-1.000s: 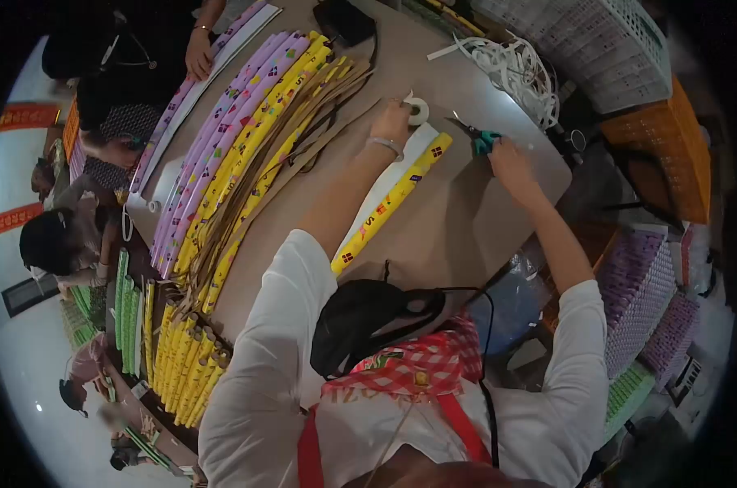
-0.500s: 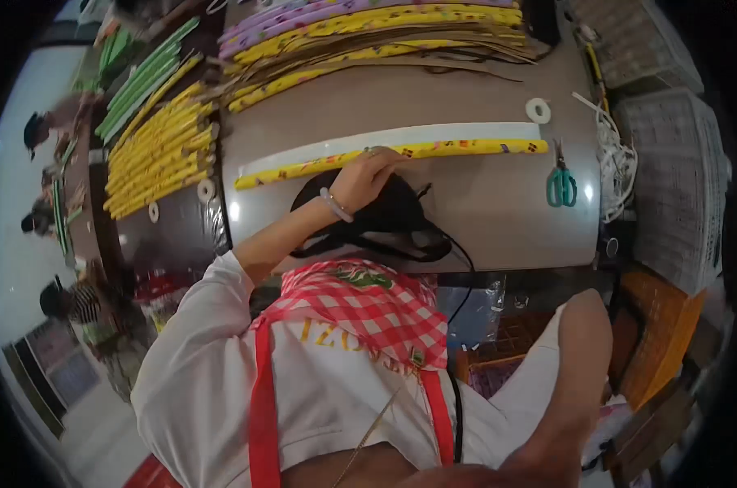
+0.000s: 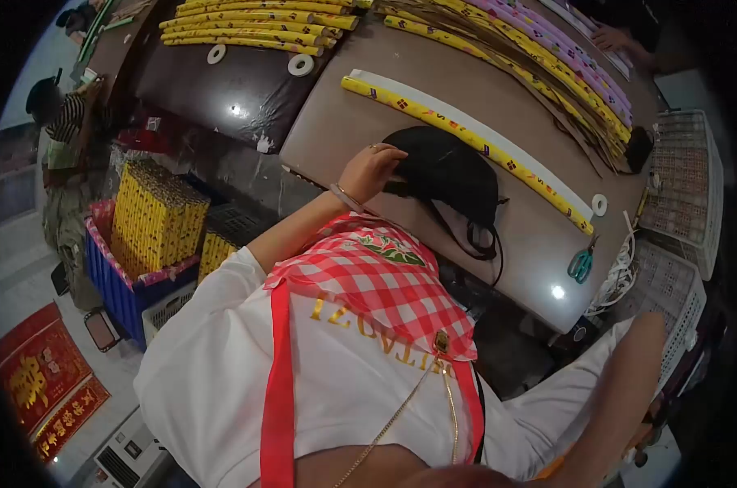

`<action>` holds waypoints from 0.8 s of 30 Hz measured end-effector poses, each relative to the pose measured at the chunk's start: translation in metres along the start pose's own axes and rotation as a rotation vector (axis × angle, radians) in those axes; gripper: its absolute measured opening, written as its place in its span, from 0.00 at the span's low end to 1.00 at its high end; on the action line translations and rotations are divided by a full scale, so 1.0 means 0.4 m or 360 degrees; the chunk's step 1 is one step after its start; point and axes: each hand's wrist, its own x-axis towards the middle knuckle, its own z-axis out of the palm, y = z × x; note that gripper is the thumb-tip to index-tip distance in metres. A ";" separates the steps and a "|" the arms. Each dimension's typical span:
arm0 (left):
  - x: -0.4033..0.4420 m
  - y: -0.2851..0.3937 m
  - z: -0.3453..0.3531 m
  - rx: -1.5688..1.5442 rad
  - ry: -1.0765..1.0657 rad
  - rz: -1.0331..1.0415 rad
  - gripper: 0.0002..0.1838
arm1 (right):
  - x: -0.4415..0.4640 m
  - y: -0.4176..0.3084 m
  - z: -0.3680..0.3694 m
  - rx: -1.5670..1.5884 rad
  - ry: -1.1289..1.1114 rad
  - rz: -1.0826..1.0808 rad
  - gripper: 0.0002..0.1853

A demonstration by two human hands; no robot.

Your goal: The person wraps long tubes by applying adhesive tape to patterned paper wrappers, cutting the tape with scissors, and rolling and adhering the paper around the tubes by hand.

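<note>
Here, left hand [image 3: 372, 172] half open at one black bag [image 3: 446, 171]; right hand, can't tell.

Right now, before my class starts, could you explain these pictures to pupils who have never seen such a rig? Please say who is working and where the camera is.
There is no robot here: a person works with bare hands. One camera, worn on the head, looks forward and down, and takes every picture.

On the brown table lies a long yellow patterned roll with a white strip along its far side. Near its right end are a small white ring and green-handled scissors. Beyond lie yellow and purple rolls.

The left hand is at the edge of a soft black item with straps; whether it grips it is unclear. The right arm is bent, its hand out of view.
</note>
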 end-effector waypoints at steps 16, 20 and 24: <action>0.133 -0.366 -0.239 0.0158 0.0169 -0.0693 0.14 | 0.102 -0.113 0.240 -0.0451 -0.0308 0.0115 0.02; 0.241 -0.512 -0.205 -0.0022 0.0158 -0.0776 0.16 | 0.095 -0.112 0.312 -0.0543 -0.0329 0.0136 0.02; 0.313 -0.546 -0.173 0.0032 0.0067 -0.0962 0.16 | 0.051 -0.074 0.389 -0.0513 -0.0306 0.0188 0.02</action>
